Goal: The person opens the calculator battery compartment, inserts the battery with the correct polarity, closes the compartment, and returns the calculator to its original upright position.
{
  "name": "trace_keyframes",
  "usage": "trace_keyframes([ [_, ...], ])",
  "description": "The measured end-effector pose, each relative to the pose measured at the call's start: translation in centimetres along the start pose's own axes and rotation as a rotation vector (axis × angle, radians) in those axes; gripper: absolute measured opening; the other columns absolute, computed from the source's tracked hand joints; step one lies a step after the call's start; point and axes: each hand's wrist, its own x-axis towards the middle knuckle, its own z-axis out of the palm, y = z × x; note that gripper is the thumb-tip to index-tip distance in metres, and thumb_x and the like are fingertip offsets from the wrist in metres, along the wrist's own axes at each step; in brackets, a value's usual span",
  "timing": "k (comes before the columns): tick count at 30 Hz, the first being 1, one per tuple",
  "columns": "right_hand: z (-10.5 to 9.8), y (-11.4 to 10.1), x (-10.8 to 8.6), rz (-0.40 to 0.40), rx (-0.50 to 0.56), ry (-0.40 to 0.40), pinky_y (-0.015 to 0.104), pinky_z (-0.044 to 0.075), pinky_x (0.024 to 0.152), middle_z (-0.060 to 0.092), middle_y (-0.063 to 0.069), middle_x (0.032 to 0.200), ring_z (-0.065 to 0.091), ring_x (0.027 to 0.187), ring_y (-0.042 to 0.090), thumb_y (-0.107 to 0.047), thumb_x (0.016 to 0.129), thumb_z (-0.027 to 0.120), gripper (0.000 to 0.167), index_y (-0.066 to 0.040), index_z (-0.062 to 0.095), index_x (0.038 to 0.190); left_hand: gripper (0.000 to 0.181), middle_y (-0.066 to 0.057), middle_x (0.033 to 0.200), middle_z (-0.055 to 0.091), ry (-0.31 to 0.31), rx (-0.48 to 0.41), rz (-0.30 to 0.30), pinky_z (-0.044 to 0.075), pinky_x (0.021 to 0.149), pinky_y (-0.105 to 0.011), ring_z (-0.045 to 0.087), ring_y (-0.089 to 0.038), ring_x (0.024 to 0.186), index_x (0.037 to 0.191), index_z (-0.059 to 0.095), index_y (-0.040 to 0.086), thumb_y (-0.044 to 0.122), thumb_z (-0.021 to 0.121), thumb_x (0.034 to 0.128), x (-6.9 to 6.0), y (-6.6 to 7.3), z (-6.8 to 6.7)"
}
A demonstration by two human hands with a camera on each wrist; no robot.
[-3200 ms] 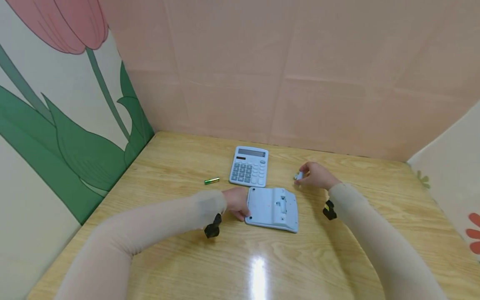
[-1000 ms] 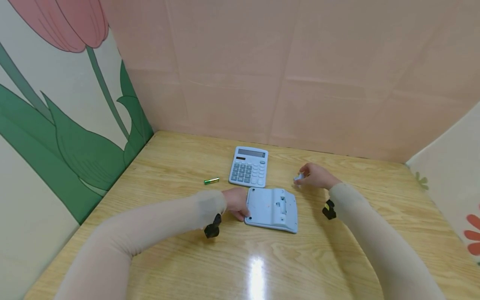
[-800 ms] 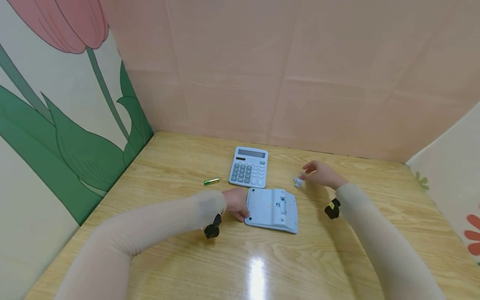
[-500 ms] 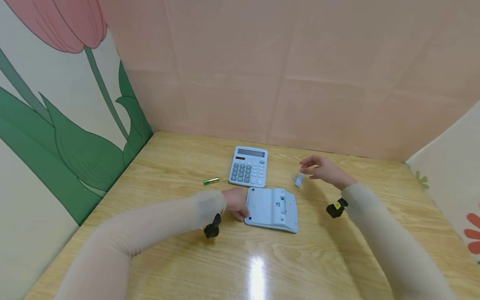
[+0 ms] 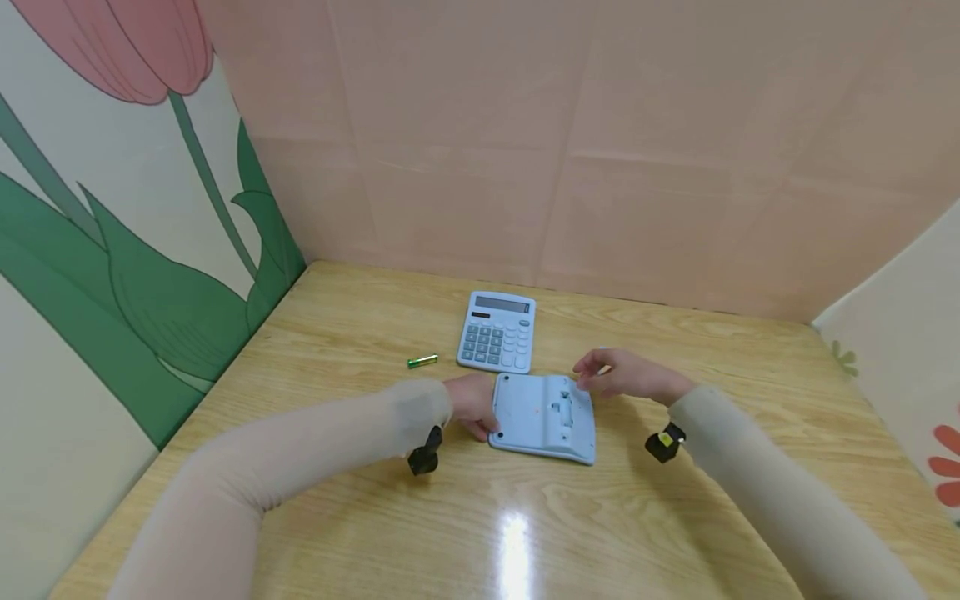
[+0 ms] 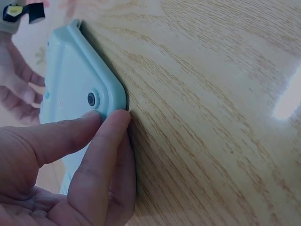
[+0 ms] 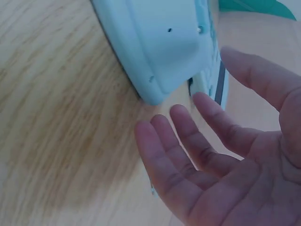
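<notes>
Reaching across a wood-grain tabletop (image 5: 360, 525), over an overturned pale-blue calculator (image 5: 525, 412) lying face down near the centre, just in front of a face-up calculator (image 5: 498, 329) with "0" on its display. Pinching the overturned calculator's near left corner with the left hand (image 5: 472, 404), unchanged; holding the right hand (image 5: 621, 375), fingers loosely spread, just beside its far right corner, closer than half a second earlier. With a green battery (image 5: 422, 361) at left, any lettering unreadable.
</notes>
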Motion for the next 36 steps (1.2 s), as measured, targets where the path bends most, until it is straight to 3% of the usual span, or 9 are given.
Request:
trace_keyframes([
  [8, 0.7, 0.7, 0.5, -0.007, 0.001, -0.054, 0.039, 0.054, 0.09, 0.057, 0.019, 0.127, 0.054, 0.115, 0.028, -0.023, 0.092, 0.067, 0.045, 0.004, 0.054, 0.125, 0.012, -0.007, 0.075, 0.062, -0.013, -0.014, 0.004, 0.056, 0.055, -0.02, 0.063, -0.012, 0.057, 0.085, 0.062, 0.0, 0.002, 0.073, 0.0835, 0.0, -0.1, -0.1],
  [15, 1.0, 0.8, 0.7, -0.018, -0.025, -0.055, 0.03, 0.05, 0.084, 0.056, 0.015, 0.116, 0.053, 0.104, 0.023, -0.02, 0.088, 0.072, 0.046, 0.005, 0.053, 0.123, 0.012, -0.007, 0.074, 0.057, -0.034, -0.049, 0.035, 0.057, 0.057, -0.021, 0.062, -0.013, 0.057, 0.085, 0.059, -0.001, -0.003, 0.071, 0.0835, 0.2, -0.2, -0.1],
  [21, 1.1, 0.6, 0.7, 0.008, -0.041, -0.067, 0.026, 0.046, 0.075, 0.055, 0.013, 0.111, 0.048, 0.094, 0.02, -0.018, 0.089, 0.071, 0.045, 0.003, 0.052, 0.123, 0.013, -0.007, 0.075, 0.057, -0.027, -0.052, 0.026, 0.058, 0.06, -0.022, 0.062, -0.013, 0.058, 0.087, 0.059, -0.001, -0.003, 0.071, 0.0835, 0.0, -0.1, -0.1],
  [36, 1.1, 0.5, 0.6, 0.025, -0.045, -0.085, 0.027, 0.046, 0.078, 0.053, 0.013, 0.114, 0.047, 0.097, 0.022, -0.02, 0.09, 0.07, 0.043, 0.002, 0.052, 0.122, 0.013, -0.01, 0.08, 0.06, -0.069, -0.09, 0.017, 0.059, 0.061, -0.024, 0.063, -0.015, 0.063, 0.092, 0.061, -0.002, -0.002, 0.071, 0.0841, 0.2, -0.2, -0.3],
])
